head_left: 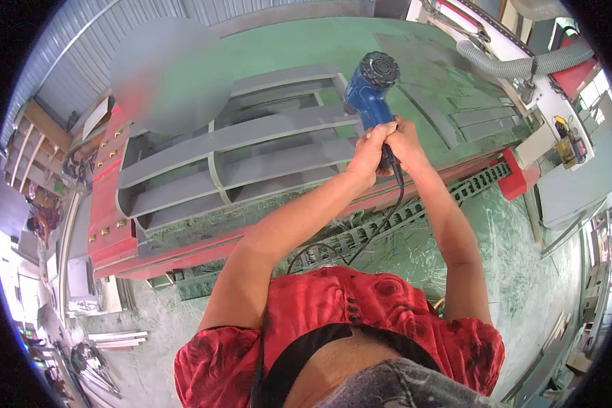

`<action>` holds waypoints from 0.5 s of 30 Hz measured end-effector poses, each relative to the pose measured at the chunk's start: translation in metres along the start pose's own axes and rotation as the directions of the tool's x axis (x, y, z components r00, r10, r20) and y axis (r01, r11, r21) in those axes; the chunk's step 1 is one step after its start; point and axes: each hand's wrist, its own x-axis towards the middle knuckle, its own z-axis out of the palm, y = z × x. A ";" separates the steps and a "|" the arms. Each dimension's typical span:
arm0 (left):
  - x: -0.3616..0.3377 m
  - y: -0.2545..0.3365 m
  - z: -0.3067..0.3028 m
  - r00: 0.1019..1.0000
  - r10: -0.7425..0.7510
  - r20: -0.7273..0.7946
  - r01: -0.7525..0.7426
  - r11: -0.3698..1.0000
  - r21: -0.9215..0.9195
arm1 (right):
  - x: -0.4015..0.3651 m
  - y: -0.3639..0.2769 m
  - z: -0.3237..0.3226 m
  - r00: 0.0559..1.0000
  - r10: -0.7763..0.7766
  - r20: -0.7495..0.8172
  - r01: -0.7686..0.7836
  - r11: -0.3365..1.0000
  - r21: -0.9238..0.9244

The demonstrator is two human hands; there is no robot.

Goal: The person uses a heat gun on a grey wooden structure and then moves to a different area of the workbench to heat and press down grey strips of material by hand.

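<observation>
Both hands are closed together around the handle of a blue corded power tool (pixel 371 103), held up over the edge of the green-topped table. The tool has a round black end facing up; its exact kind I cannot make out. My left hand (pixel 367 151) grips from the left side, and my right hand (pixel 406 143) from the right, their fingers partly hidden. A black cord (pixel 397 194) runs from the handle's bottom end down towards the floor. Left of the tool, a grey slatted frame (pixel 214 141) with curved crosspieces lies on the table (pixel 292 42).
Grey flat strips (pixel 479 117) lie on the table's right part. A perforated rail (pixel 455 192) runs along its red front side (pixel 177 257). At the upper right is a machine with a corrugated hose (pixel 517 66). A blurred patch covers part of the upper left.
</observation>
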 end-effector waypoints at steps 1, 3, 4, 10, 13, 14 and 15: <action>0.001 -0.002 -0.001 1.000 -0.001 -0.009 0.001 1.000 -0.007 | 0.000 0.000 0.000 1.000 -0.001 -0.007 0.001 1.000 -0.017; 0.002 -0.005 -0.002 1.000 0.000 -0.013 -0.001 1.000 -0.013 | -0.001 0.004 0.000 1.000 0.004 0.007 -0.004 1.000 0.007; 0.002 -0.007 -0.002 1.000 -0.002 -0.019 0.002 1.000 -0.018 | -0.002 0.005 0.001 1.000 0.005 0.008 -0.005 0.999 0.035; 0.003 -0.012 -0.004 0.999 0.034 -0.009 -0.034 0.999 -0.024 | -0.006 0.006 0.000 0.999 0.028 0.016 -0.028 1.000 -0.003; 0.003 -0.013 -0.006 0.998 0.053 -0.018 -0.053 0.998 -0.024 | -0.007 0.005 0.002 0.999 0.025 0.029 -0.025 1.000 0.002; 0.004 -0.014 -0.009 0.999 0.029 0.025 -0.029 1.000 -0.004 | -0.008 0.006 0.003 0.999 0.027 0.033 -0.027 1.000 -0.001; 0.004 -0.015 -0.011 0.998 0.005 0.067 -0.006 1.000 0.017 | -0.009 0.007 0.003 0.999 0.027 0.030 -0.028 1.000 0.012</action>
